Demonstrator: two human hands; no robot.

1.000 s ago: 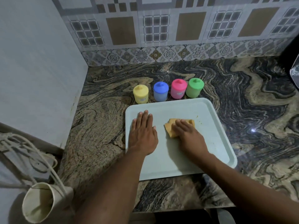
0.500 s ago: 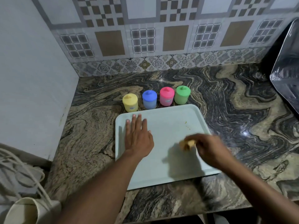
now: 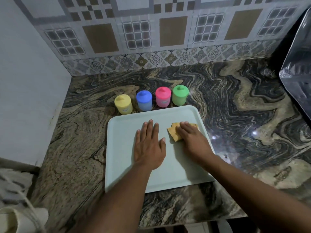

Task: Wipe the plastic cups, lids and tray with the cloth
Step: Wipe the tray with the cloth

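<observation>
A pale, smooth, rectangular tray with rounded corners and a shallow raised rim is laid flat on a glossy stone counter veined in swirling dark and tan bands. The left hand is spread palm-down on the bare middle of the tray, fingers extended and slightly apart, with nothing gripped. The right hand is pressed flat on a folded, matte, tan-yellow cloth near the tray's far right part; its fingers are laid together over the cloth, whose layered corners are seen beyond the fingertips and toward the left hand. Just behind the tray's far edge, four small cylindrical plastic cups are lined up with knobbed lids on: a yellow cup, a blue cup, a pink cup and a green cup. The wall behind is faced with patterned tiles.
</observation>
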